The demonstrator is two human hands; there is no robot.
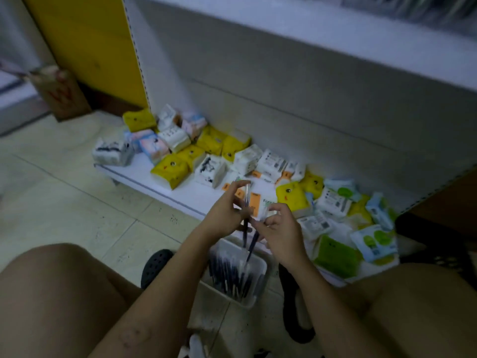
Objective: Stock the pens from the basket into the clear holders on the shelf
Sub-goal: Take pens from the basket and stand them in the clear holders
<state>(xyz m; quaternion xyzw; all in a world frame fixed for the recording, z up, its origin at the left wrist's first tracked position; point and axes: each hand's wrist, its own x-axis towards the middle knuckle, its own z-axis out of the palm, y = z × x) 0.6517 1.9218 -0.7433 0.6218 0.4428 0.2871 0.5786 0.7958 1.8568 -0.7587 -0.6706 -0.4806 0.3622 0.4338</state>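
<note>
Pens (247,200) partly behind left hand (223,215)

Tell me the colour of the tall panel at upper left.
Yellow; the panel shows best in the head view.

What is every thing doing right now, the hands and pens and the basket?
Left hand: holds a pen upright.
Right hand: pinches a second pen, slanted.
Basket: on the floor, open, many pens inside.
Tissue packs: lying jumbled on the bottom shelf.
</note>
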